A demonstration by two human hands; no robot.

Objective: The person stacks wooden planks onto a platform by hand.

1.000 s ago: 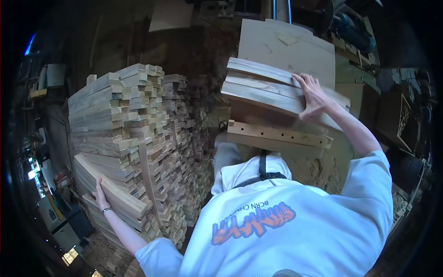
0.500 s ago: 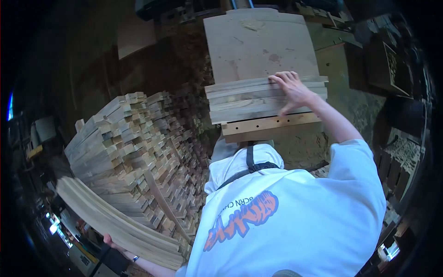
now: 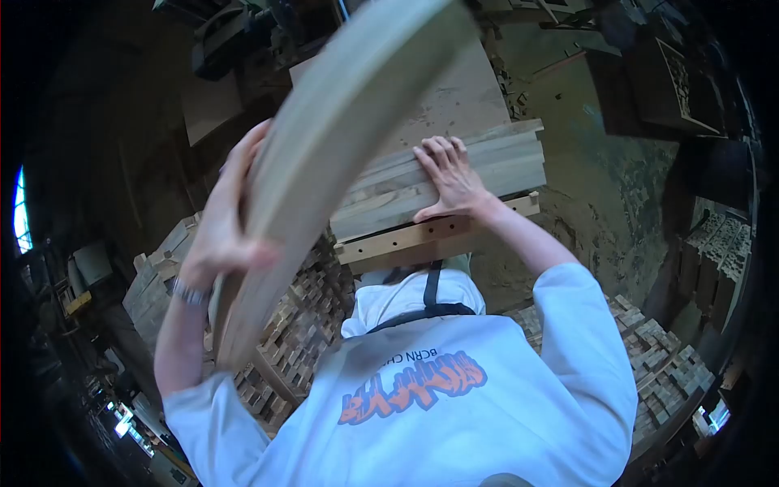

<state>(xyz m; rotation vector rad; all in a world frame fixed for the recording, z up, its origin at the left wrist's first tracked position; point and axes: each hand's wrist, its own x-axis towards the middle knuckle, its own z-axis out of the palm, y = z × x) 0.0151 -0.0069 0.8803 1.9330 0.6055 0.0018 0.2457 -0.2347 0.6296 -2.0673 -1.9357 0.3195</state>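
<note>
My left hand (image 3: 217,231), with a metal-banded watch at the wrist, grips a bundle of long wooden boards (image 3: 341,138). The bundle is raised and slants up and away, its far end blurred close to the camera. Spread across a row of wooden boards (image 3: 507,162) lying side by side is my right hand (image 3: 453,183), fingers over the far part and thumb toward the near edge. Those boards lie in front of me, partly hidden by the raised bundle. Along their near side runs a wooden rail (image 3: 414,238) with several dark holes.
Beyond the boards is a pale flat panel (image 3: 479,89). A big stack of cut wood pieces (image 3: 304,316) stands at left, with another stack (image 3: 673,365) at right. A box (image 3: 673,89) sits at the far right. Dark machinery (image 3: 235,36) is at the upper left.
My left hand has lifted the boards from low on the left, up and forward across the view. My right hand stays on the laid boards. My view has shifted and turned slightly.
</note>
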